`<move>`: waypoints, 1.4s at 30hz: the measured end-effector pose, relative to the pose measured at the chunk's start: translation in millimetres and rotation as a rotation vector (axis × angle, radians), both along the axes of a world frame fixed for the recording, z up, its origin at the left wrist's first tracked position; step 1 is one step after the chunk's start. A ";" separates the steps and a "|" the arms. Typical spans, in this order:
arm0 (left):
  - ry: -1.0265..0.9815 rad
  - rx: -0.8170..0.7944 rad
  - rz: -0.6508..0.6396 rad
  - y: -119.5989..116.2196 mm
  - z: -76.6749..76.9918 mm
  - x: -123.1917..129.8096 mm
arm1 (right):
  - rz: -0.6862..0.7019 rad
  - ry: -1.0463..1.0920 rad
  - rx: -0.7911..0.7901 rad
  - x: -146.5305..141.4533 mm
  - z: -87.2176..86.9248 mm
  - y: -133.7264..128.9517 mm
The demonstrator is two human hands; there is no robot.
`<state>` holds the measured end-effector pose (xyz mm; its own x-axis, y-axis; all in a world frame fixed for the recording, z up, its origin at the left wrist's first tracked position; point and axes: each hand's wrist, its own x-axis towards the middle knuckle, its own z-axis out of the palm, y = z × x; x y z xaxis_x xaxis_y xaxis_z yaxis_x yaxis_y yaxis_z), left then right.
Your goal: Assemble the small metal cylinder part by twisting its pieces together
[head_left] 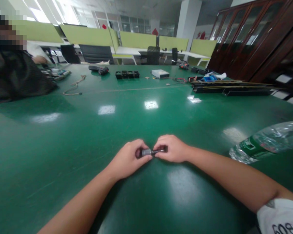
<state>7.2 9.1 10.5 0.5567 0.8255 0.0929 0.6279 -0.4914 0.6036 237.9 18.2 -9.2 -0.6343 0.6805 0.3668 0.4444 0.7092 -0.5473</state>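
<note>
A small dark and silver cylindrical part (146,152) lies between my hands, just over the green tabletop (127,117). My left hand (130,158) is closed around its thicker end. The thin dark shaft (158,151) on its right side is pinched by the fingers of my right hand (172,148). Both hands are close together near the middle of the view. What exactly the part is, I cannot make out, as fingers cover both its ends.
A plastic bottle (263,143) lies at the right. Farther back are a dark pouch-like object (99,70), black square parts (127,74), a white box (160,73), a cable (74,85) and black rails (246,92). Another person (17,71) sits at the far left.
</note>
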 end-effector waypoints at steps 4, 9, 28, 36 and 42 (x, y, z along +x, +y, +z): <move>0.011 0.006 0.005 0.1 -1.1 -0.3 | -0.002 0.001 -0.005 0.3 -0.7 -0.2; 0.004 0.002 0.009 -0.5 -0.8 0.0 | 0.001 0.009 -0.019 0.4 -0.2 -0.6; -0.015 0.012 0.007 -1.9 -1.4 1.4 | -0.014 0.015 0.024 3.5 -1.0 -2.5; -0.004 0.012 0.000 -2.8 0.9 1.1 | -0.011 0.036 0.006 6.1 -0.6 -2.0; 0.014 0.013 0.009 -3.2 0.9 0.7 | -0.014 0.040 -0.013 10.1 -0.8 1.1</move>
